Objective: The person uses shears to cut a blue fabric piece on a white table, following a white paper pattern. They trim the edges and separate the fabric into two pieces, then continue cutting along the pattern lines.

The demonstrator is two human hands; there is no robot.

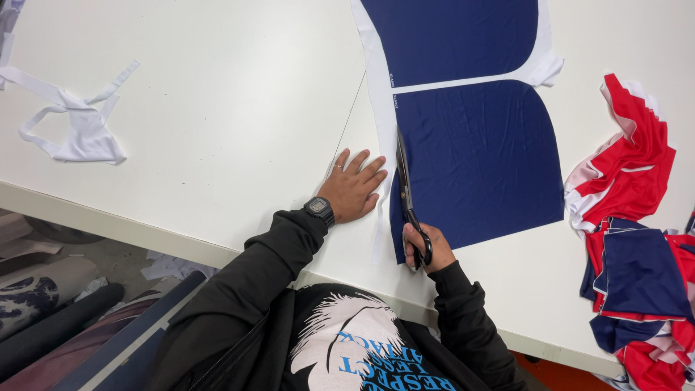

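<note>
Near edge, centre: I see my right hand [426,246] closed through the handles of the black scissors [407,199], blades running far along the left edge of the navy fabric panel [478,159].
Left hand [353,188]: open, flat on the white table [217,130], holding nothing, just left of the white margin strip [379,137].
Doing it well: I'd keep the blades hugging the navy border and the fabric held taut.
Right side: red and navy cut pieces [637,239], well apart.

white table [217,108] | navy fabric [478,159]; white scraps [79,130]; red-navy pile [637,239]
</note>
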